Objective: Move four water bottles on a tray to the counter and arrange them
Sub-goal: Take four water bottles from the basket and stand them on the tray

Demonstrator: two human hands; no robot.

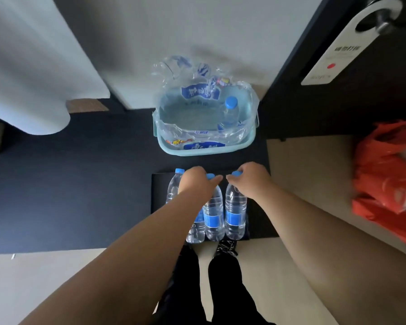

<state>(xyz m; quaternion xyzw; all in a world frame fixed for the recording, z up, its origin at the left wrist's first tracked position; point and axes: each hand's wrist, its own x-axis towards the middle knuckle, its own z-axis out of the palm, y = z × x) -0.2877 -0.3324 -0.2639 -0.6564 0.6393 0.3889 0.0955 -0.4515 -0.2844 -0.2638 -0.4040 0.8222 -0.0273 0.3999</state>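
Observation:
Three clear water bottles with blue caps and blue labels stand on a black tray [258, 219]. My left hand [196, 181] is closed over the cap of the middle bottle [213, 214]. My right hand [251, 180] grips the cap of the right bottle [235, 212]. My left forearm partly hides the left bottle [173, 190], which nothing is touching. Beyond the tray, a fourth bottle [230, 113] stands in a light-blue basin [197, 151] lined with torn plastic wrap.
The tray lies on a dark surface. An orange plastic bag [384, 174] lies at the right. A dark door with a white hanger sign [338, 48] rises at the upper right, and white fabric [33, 66] hangs at the left. My legs [220, 289] stand on the beige floor.

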